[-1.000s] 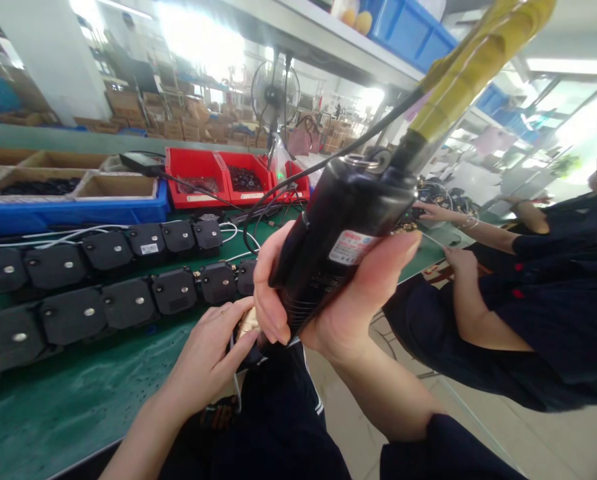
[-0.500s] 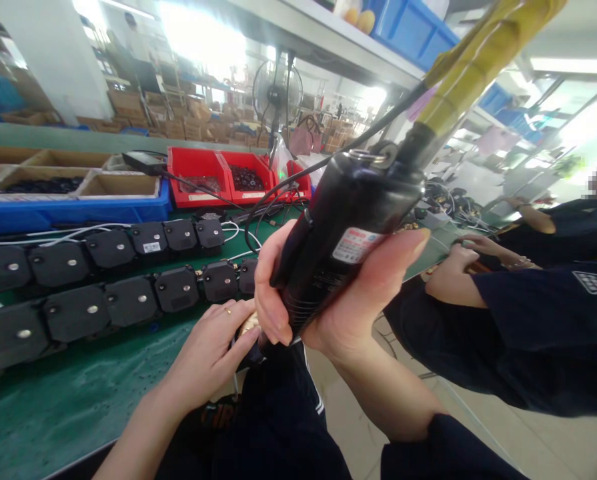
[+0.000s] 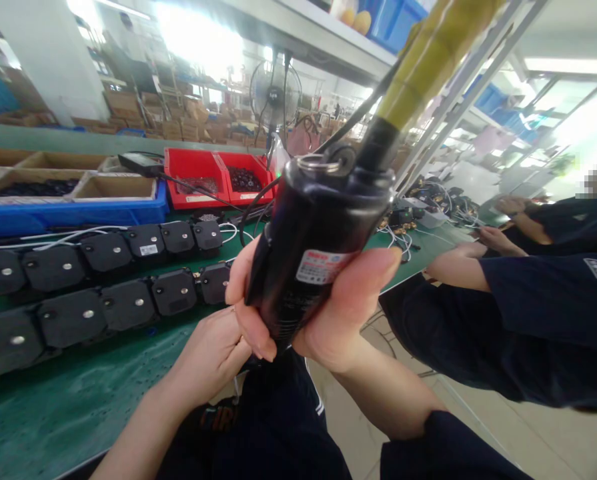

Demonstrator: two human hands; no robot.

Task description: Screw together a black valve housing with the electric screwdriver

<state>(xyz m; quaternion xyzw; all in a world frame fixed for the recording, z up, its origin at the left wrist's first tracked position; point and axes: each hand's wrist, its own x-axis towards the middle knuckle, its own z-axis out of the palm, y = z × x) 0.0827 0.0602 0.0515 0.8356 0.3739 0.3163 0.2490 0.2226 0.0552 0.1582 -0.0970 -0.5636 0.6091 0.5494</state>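
Observation:
My right hand (image 3: 335, 327) is wrapped round a black electric screwdriver (image 3: 318, 220), held tilted with its back end up towards the camera. A metal ring sits on that end, and a yellow-wrapped cable (image 3: 423, 67) runs up from it. The driver's tip is hidden below my fingers. Just behind the tool, my left hand (image 3: 205, 363) is closed with curled fingers near my lap. The screwdriver and my right hand cover its fingertips, so I cannot see what they hold. Two rows of black square housings (image 3: 121, 303) lie on the green bench mat to the left.
Behind the housings stand a blue tray (image 3: 73, 217) with divided boxes and red bins (image 3: 198, 177) of small parts. White cables lie along the rows. A co-worker's arm (image 3: 458, 267) is at the right, near a heap of cabled parts (image 3: 443, 203). A shelf (image 3: 328, 33) hangs overhead.
The screwdriver and my right hand have moved left and slightly down, and the tool stands more upright. My left hand's fingers are more curled, and the brass-coloured thing beside them is now hidden.

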